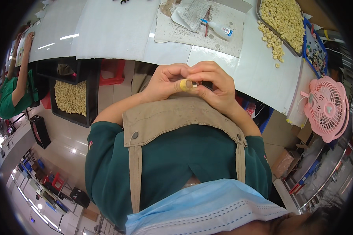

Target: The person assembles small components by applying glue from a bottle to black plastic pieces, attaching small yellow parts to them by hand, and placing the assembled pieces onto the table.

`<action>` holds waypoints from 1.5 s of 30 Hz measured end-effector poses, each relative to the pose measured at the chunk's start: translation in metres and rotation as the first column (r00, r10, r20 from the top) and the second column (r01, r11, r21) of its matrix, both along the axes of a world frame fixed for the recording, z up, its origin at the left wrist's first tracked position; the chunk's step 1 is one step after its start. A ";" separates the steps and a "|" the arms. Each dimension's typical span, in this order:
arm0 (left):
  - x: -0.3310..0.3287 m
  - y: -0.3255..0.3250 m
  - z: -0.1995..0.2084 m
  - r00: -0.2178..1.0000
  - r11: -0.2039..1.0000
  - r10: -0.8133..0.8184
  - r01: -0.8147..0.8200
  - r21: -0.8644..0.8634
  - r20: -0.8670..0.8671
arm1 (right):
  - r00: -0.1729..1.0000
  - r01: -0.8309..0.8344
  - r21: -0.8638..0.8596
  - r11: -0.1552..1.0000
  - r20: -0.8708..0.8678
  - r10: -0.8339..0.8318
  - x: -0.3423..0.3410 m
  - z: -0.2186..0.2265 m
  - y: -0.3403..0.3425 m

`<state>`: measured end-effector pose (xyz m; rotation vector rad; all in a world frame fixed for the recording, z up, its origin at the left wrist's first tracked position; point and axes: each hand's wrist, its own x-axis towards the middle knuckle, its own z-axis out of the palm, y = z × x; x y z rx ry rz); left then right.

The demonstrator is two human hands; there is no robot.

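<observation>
My left hand (166, 80) and my right hand (216, 84) meet fingertip to fingertip in front of my apron, just off the table's near edge. Yellow tape (184, 85) is wrapped round my left thumb. Both hands are closed in a pinch. A tiny pale bit (195, 84) shows between the thumb tips; it is too small to name, and the fingers hide the rest. Farther off, a white glue bottle (222, 31) with a blue tip lies on a stained board (172, 33), beside a creased sheet of paper (191, 15).
Small yellowish pieces (273, 43) spill from a heaped tray (290, 46) at the far right. Beside it are a blue tray (321, 64) and a pink fan (327, 107). A black crate (91, 111) of similar pieces stands below the table at left, near another person's arm (23, 72).
</observation>
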<state>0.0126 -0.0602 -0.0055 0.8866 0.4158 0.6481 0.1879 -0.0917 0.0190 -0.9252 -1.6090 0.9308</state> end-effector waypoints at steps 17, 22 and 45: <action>0.007 0.001 -0.004 0.957 0.825 -0.034 0.190 -0.532 0.289 | 0.979 0.112 0.214 0.970 0.145 -0.145 0.010 -0.007 0.003; 0.004 0.002 -0.008 0.958 0.831 -0.014 0.170 -0.530 0.285 | 0.967 0.080 0.252 0.964 0.214 -0.137 0.007 -0.004 0.007; -0.145 0.155 -0.009 -0.101 0.060 0.995 0.490 0.870 -0.012 | 0.917 0.268 0.174 0.948 0.256 -0.306 0.010 -0.009 0.023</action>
